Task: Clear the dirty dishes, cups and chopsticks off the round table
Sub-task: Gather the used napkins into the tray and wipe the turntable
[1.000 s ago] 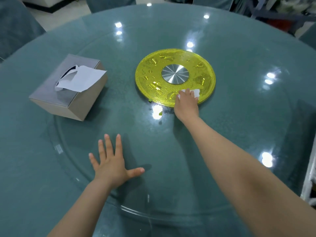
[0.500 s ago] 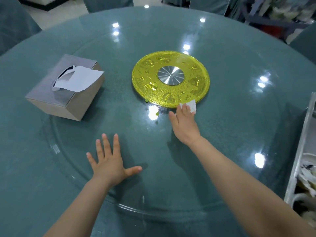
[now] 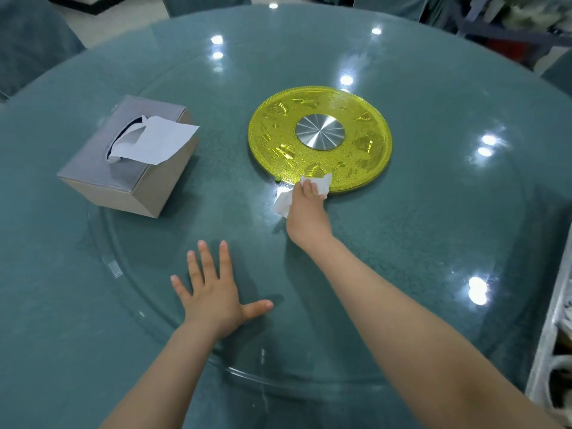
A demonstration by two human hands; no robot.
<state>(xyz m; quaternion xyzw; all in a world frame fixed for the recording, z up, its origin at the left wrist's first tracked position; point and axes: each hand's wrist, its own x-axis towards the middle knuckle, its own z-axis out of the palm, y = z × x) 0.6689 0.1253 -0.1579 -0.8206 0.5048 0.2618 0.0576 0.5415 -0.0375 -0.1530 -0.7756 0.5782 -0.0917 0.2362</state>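
The round table (image 3: 464, 88) carries a teal cloth under a glass turntable (image 3: 402, 243). A yellow patterned disc (image 3: 278, 144) with a silver hub lies at the turntable's middle. My right hand (image 3: 306, 212) presses a white tissue (image 3: 283, 201) onto the glass at the disc's near edge, its fingers curled over the tissue. My left hand (image 3: 213, 292) lies flat on the glass nearer to me, with its fingers spread. No dishes, cups or chopsticks show on the table.
A grey tissue box (image 3: 130, 181) with a sheet sticking out stands on the left of the turntable. A metal cart edge (image 3: 554, 345) with crockery sits at the right. Covered chairs (image 3: 31, 41) ring the far side.
My right hand has drawn the tissue back from the yellow disc's rim to the glass just in front of it, and more of the tissue shows. My left hand has stayed flat in place.
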